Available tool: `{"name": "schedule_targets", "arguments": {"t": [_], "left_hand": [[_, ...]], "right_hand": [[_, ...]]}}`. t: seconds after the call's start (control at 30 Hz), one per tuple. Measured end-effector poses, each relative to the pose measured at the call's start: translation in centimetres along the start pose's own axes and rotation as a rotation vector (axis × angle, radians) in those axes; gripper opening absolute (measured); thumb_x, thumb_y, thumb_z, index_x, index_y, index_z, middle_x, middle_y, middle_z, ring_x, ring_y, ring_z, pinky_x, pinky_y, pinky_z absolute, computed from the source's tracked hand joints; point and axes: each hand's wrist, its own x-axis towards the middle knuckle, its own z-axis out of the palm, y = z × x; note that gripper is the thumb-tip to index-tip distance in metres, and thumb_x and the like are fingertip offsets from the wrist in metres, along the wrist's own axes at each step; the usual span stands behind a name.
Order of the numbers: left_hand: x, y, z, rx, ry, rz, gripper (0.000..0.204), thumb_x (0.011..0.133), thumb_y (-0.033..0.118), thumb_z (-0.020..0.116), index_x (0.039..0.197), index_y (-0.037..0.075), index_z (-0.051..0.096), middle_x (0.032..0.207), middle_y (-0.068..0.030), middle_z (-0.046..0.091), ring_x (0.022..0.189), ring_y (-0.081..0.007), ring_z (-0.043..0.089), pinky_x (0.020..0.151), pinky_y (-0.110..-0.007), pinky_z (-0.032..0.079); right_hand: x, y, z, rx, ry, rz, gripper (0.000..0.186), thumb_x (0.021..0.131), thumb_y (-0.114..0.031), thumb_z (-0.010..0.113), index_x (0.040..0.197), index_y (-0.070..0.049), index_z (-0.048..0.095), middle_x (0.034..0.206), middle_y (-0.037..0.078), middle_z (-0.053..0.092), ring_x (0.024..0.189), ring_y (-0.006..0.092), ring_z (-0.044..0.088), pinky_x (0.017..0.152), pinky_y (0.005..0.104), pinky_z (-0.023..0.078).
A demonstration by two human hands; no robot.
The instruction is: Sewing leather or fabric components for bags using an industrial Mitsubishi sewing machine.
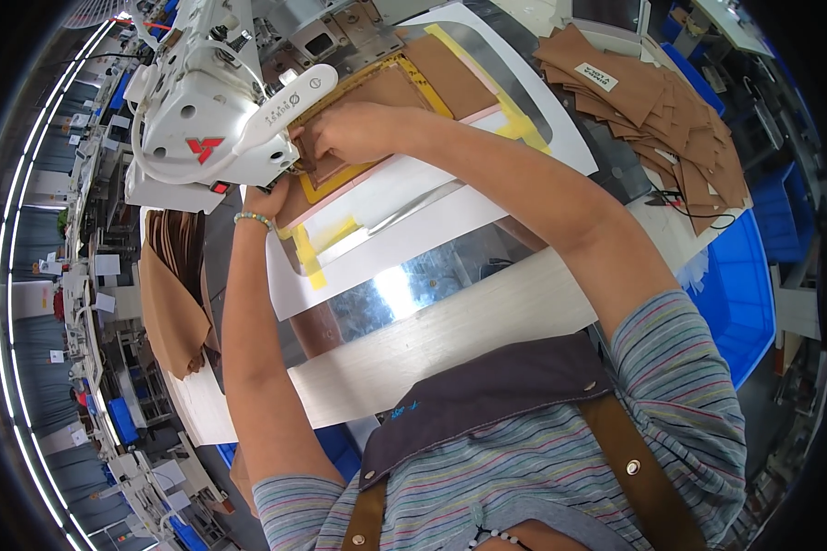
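Observation:
A white sewing machine head point(193, 129) leans over a flat work template with a yellow-edged frame point(423, 87). Inside that frame lies a brown leather-like piece point(363, 92). My right hand point(354, 135) reaches over the frame, its fingers bent and drawn together down by the needle area; what they pinch, if anything, is hidden. Close under the machine head, at the template's left corner, is my left hand point(268, 199), with a beaded bracelet at the wrist. The machine covers most of its fingers. Yellow tape strips point(311, 257) run along the white template sheet point(432, 241).
A fanned pile of brown pieces point(648, 101) lies at the right, near a black cable point(698, 209). More brown pieces point(175, 294) hang at the left table edge. A blue bin point(735, 294) stands at the lower right. The pale table edge point(450, 344) runs before me.

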Motion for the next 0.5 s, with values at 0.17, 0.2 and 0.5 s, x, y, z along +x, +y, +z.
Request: {"name": "schedule_targets", "arguments": {"t": [0.17,0.2,0.5], "left_hand": [[-0.9,6.2,0.9,-0.228,0.107,0.001,0.031,0.101,0.01,0.06,0.13,0.0,0.066,0.127,-0.0156,0.073,0.121,-0.027,0.066,0.103,-0.039,0.05],[-1.6,5.6,0.7,-0.253,0.114,-0.066,0.031,0.102,0.012,0.061,0.129,-0.001,0.066,0.125,-0.0155,0.074,0.117,-0.0255,0.067,0.1,-0.039,0.05],[-4.4,6.0,-1.1,-0.157,0.18,-0.148,0.031,0.1,0.023,0.071,0.115,-0.005,0.071,0.106,-0.0206,0.075,0.095,-0.0325,0.071,0.087,-0.038,0.053]], "right_hand": [[-0.7,1.2,1.5,-0.166,0.103,0.049,0.036,0.093,-0.008,0.061,0.125,-0.011,0.077,0.135,0.006,0.069,0.131,0.0285,0.059,0.111,0.044,0.048],[-0.5,0.8,1.3,-0.148,0.117,0.033,0.037,0.093,-0.008,0.061,0.126,-0.011,0.076,0.136,0.006,0.069,0.131,0.0289,0.058,0.112,0.0433,0.048],[-1.7,-0.4,0.9,-0.002,0.094,-0.002,0.032,0.095,-0.007,0.062,0.124,-0.009,0.075,0.134,0.006,0.07,0.126,0.0293,0.059,0.112,0.0432,0.048]]}}
